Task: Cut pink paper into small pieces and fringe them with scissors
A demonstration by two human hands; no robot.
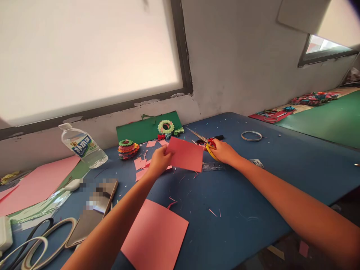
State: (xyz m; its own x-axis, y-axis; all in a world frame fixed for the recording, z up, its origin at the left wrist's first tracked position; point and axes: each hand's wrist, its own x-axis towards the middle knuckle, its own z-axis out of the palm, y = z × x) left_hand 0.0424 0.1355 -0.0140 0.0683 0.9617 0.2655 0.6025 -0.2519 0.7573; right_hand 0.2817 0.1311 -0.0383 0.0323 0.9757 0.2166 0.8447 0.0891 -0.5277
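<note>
- Far left, a large pink sheet (pixel 46 180) of flat, matte paper; nearer, a smooth round tape ring (pixel 73 226).
- Beyond, a clear plastic bottle (pixel 86 148) with a printed label; nearer, a glossy, straight-edged slab (pixel 88 223), partly blurred.
- At mid-left, a stack of zigzag-edged paper rosettes (pixel 128 150), beside stiff green card (pixel 135 130) at the wall.
- Small, angular pink scraps (pixel 140 164) lie beyond the left forearm; near, a broad, square-cornered pink sheet lies flat on the smooth blue table (pixel 239 198).
- The left hand (pixel 160 161) pinches the left edge of 1 pink rectangle (pixel 185 154), thumb against fingers, raised over the table's middle.
- Right of it, the right hand (pixel 223 151) curls around the yellow handles of metal-bladed scissors (pixel 204 139), blades pointing far left; a perforated ruler (pixel 213 166) lies below.
- Farther right, a thin-walled tape hoop (pixel 251 136); far right, a smooth green surface (pixel 323 120).
</note>
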